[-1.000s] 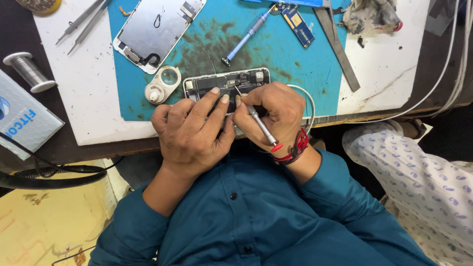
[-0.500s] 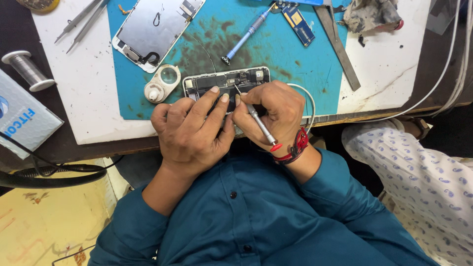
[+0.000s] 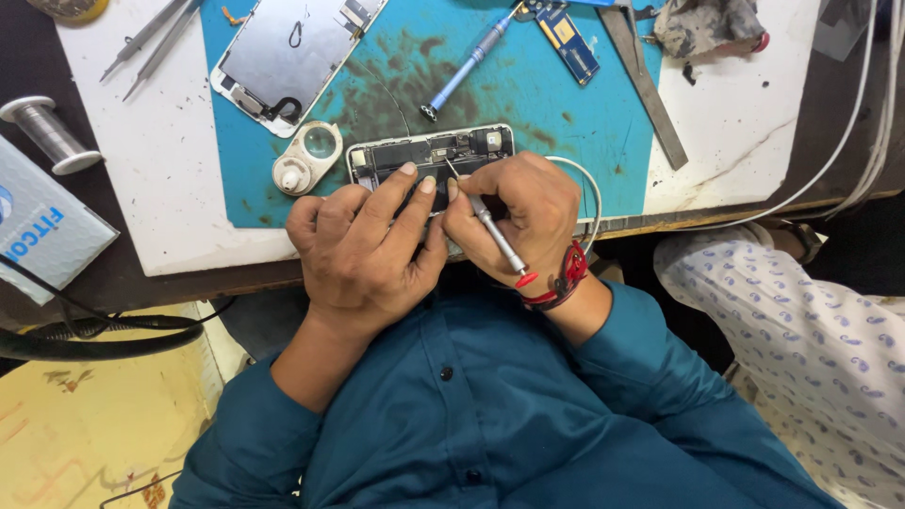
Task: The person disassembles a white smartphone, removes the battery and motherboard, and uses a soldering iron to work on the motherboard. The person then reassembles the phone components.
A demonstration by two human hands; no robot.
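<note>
Working a slim screwdriver (image 3: pixel 485 219) into the opened phone (image 3: pixel 429 151), so the step in hand looks like loosening or seating a small screw or part inside the chassis, approx mid-job. Right hand (image 3: pixel 523 221) is clamped on the driver w/ a pencil grip, tip down near the middle of the phone's innards; red-tipped end points back toward the wrist. Left hand (image 3: pixel 363 250) presses on the phone's near edge, fingers spread over it, pinning it flat; the two hands touch each other. Phone lies on the blue mat (image 3: pixel 584 123) at the counter's near edge, back open, dark boards and metal shields showing. Next move prob. needs the tip kept square and light pressure, left hand steady. Detached screen (image 3: pixel 292 52) lies further back-left, a loupe (image 3: pixel 306 155) just beside the phone, blue driver (image 3: pixel 467 61) beyond it.
</note>
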